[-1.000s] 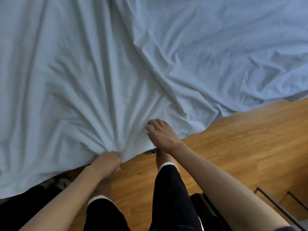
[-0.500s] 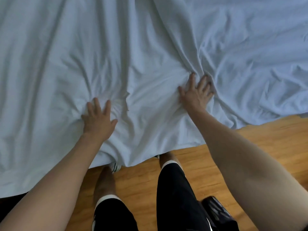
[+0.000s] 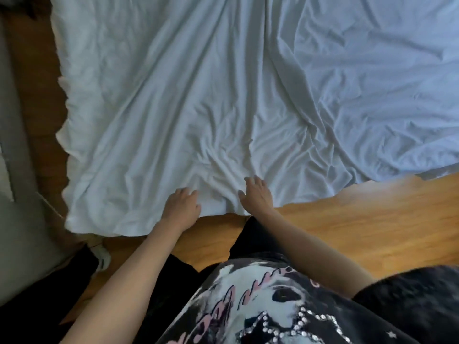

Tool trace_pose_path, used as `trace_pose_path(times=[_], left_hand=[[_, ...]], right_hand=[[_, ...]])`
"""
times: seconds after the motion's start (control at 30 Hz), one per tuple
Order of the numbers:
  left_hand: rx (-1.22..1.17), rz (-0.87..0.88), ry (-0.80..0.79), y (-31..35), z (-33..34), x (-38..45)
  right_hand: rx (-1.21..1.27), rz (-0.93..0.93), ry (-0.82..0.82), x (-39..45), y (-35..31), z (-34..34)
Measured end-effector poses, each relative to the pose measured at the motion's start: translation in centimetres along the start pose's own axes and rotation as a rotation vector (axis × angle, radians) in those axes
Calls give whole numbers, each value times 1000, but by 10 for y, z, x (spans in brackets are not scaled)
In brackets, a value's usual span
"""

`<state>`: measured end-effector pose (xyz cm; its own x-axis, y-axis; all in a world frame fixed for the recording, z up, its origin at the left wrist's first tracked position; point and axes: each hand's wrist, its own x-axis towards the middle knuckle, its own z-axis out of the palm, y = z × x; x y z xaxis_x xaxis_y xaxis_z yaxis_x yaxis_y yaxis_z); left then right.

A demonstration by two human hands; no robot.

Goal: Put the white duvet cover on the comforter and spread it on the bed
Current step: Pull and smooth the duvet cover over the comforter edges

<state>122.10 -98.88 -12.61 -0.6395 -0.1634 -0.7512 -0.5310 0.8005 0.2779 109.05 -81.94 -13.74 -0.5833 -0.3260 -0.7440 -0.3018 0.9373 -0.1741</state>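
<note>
The white duvet cover lies spread and wrinkled over the bed, filling most of the view, its near edge hanging toward the wooden floor. My left hand rests on the cover near that edge, its fingers lightly bent on the fabric. My right hand lies flat on the cover a little to the right, fingers spread. The two hands are about a hand's width apart. The comforter itself is hidden under the cover.
Wooden floor runs along the bed's near side and left side. A grey wall or panel stands at the far left. A white shoe lies on the floor near my legs.
Both hands have slid back from further up the cover to its near edge and come closer together. The view has pulled back and shifted left, showing the cover's left edge.
</note>
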Motion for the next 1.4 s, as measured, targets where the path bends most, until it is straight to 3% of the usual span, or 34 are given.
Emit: trace_pose_path(times=[0.23,0.37,0.73,0.87,1.0,1.13,1.4], left_hand=[[144,68,-67,-145,-30,-99],[230,47,-96,-208,-57,-133],[310,-38,32,-283,-122,-155],[304,-100,15,-290,-135,-153],[193,18,8,-283,-145,-146],[243,100,-3,-309,-163,-131],[426,212,-129,-425,-256,-58]], right_hand=[[158,108,-64,-82,-147,49],[231,77,-47,-113,-207,63],[248,-74,-115,-127,-288,76],[230,-119,-103,-123,-294,66],[217,-68,-90,-116,-294,52],[235,33,-68,-100,-308,50],[323,189,-40,-38,-457,44]])
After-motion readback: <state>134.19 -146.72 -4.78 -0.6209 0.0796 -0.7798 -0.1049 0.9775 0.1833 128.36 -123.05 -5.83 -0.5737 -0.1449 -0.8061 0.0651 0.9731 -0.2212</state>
